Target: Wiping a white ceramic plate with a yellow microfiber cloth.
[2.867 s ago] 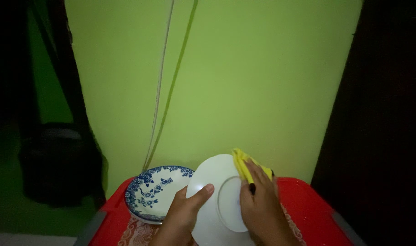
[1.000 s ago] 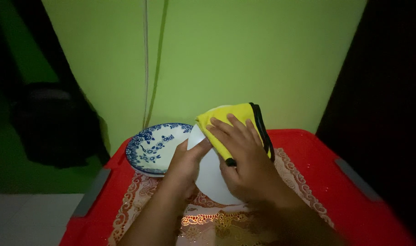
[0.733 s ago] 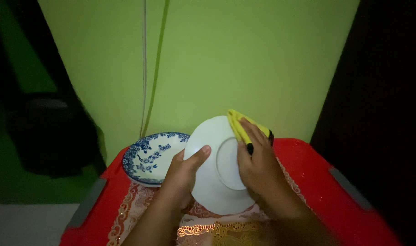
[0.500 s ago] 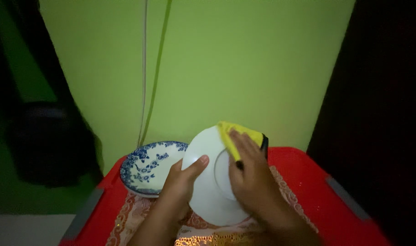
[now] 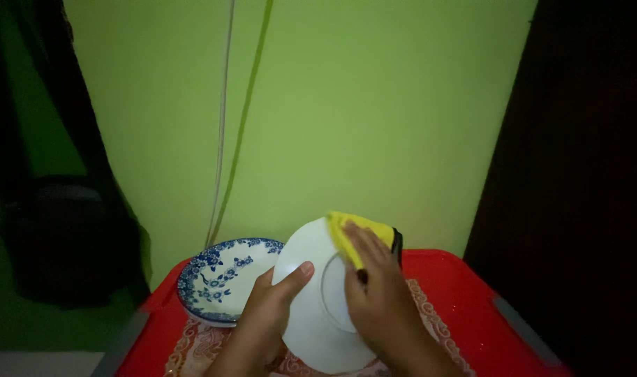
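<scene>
White plate, tilted on edge: gripped by left hand; underside wiped with yellow cloth, pressed under right hand fingers. Rim unwiped; rotation called for.

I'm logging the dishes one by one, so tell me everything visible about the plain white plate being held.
The plain white round plate looks like glazed ceramic. Its underside, with a raised foot ring, faces the camera. It is held tilted, nearly on edge, above the red tray. The left hand grips its left rim, thumb on the back. The right hand presses a yellow cloth over its top right edge.
</scene>
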